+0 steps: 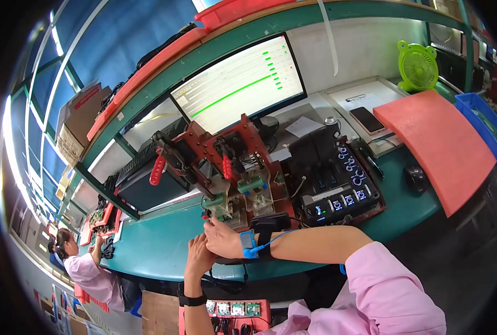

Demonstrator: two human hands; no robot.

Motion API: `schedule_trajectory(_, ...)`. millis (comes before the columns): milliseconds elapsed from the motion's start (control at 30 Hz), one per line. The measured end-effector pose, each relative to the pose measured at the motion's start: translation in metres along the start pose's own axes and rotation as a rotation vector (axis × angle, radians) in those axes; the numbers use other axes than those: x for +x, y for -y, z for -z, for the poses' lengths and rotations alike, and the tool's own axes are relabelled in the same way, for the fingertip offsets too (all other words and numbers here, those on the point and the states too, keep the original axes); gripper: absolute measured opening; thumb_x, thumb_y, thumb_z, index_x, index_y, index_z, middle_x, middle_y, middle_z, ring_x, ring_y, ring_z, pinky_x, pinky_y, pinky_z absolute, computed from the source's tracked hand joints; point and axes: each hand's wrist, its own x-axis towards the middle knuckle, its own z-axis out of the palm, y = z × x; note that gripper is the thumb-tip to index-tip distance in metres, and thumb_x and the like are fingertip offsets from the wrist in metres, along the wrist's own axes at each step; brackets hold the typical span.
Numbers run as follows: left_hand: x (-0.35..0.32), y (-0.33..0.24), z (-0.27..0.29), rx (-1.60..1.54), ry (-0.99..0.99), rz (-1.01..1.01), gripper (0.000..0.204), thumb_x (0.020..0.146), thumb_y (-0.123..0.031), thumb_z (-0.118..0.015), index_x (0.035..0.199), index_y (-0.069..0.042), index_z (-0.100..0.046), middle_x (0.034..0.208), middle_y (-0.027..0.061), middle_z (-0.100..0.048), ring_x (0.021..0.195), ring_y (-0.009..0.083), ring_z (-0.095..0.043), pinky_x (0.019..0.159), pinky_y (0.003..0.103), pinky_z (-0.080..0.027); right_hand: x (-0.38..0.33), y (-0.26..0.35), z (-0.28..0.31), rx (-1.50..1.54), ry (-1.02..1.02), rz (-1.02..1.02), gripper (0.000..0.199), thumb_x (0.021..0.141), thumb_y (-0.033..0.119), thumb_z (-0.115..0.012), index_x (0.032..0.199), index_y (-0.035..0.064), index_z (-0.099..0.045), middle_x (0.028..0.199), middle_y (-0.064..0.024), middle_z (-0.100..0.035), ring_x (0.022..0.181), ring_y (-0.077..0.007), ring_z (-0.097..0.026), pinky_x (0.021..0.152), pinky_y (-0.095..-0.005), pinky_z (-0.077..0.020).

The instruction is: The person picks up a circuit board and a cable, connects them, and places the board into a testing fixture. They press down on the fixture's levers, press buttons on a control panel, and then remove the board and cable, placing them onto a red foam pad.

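My right hand (221, 238) reaches left across my body to the front of a red test fixture (226, 148), its fingertips at the green board holder (217, 202). Whether it grips anything is hidden. A blue wrist strap (248, 244) with a blue cord sits on that wrist. My left hand (198, 257), with a black watch (190, 301) on its wrist, rises just under and against the right hand. Its fingers are hidden behind it. The fixture carries two red-handled clamps (156, 170), with a second green holder (252, 184) to the right.
Behind the fixture is a monitor (240, 84). To its right are a black control box with lit blue buttons (343, 187), a mouse (415, 178), a phone (367, 119), a red tray (438, 142), a green fan (417, 66) and a blue bin (486, 125). Circuit boards in a red tray (232, 309) lie near my lap. Another person (84, 262) works at far left.
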Motion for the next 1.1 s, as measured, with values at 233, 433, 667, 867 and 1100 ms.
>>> schedule_trajectory(233, 0.004, 0.006, 0.003, -0.032, 0.061, 0.035, 0.024, 0.061, -0.016, -0.065, 0.081, -0.006, -0.056, 0.080, 0.0108, -0.057, 0.082, 0.0295, -0.051, 0.069, 0.038, -0.037, 0.005, 0.003, -0.008, 0.142, 0.020, -0.059, 0.012, 0.065, 0.018, -0.055, 0.060, 0.0106, -0.062, 0.070, -0.0024, -0.058, 0.085, -0.0203, -0.047, 0.073, -0.0338, -0.0323)
schedule_trajectory(433, 0.002, 0.002, -0.013, 0.095, -0.084, 0.271, 0.016, 0.065, -0.018, -0.060, 0.068, -0.003, -0.056, 0.063, 0.0169, -0.057, 0.063, 0.0366, -0.054, 0.058, 0.044, -0.040, 0.003, 0.000, -0.019, 0.157, -0.038, -0.057, 0.012, 0.065, 0.018, -0.055, 0.061, 0.0097, -0.062, 0.068, -0.0020, -0.057, 0.082, -0.0199, -0.049, 0.072, -0.0331, -0.0334)
schedule_trajectory(667, -0.007, -0.003, 0.002, -0.046, -0.128, 0.419, 0.019, 0.072, -0.017, -0.055, 0.062, -0.001, -0.052, 0.060, 0.0192, -0.054, 0.060, 0.0386, -0.052, 0.051, 0.044, -0.039, 0.003, 0.001, -0.019, 0.179, -0.044, -0.020, 0.012, 0.065, 0.019, -0.054, 0.061, 0.0102, -0.062, 0.068, -0.0022, -0.057, 0.082, -0.0191, -0.049, 0.072, -0.0328, -0.0336)
schedule_trajectory(867, -0.012, -0.009, 0.014, -0.126, -0.206, 0.482, 0.027, 0.078, -0.020, -0.054, 0.060, -0.001, -0.049, 0.058, 0.0179, -0.052, 0.059, 0.0382, -0.051, 0.049, 0.043, -0.037, 0.009, 0.006, -0.016, 0.199, 0.124, -0.048, 0.014, 0.067, 0.020, -0.054, 0.063, 0.0110, -0.063, 0.072, -0.0021, -0.057, 0.084, -0.0192, -0.048, 0.073, -0.0334, -0.0324)
schedule_trajectory(1100, -0.015, -0.010, 0.010, -0.050, -0.180, 0.479, 0.030, 0.080, -0.024, -0.054, 0.061, -0.001, -0.049, 0.055, 0.0171, -0.050, 0.056, 0.0379, -0.050, 0.048, 0.044, -0.036, 0.008, 0.013, -0.009, 0.075, 0.197, -0.055, 0.015, 0.069, 0.021, -0.053, 0.067, 0.0114, -0.065, 0.075, -0.0034, -0.057, 0.087, -0.0200, -0.046, 0.074, -0.0346, -0.0308)
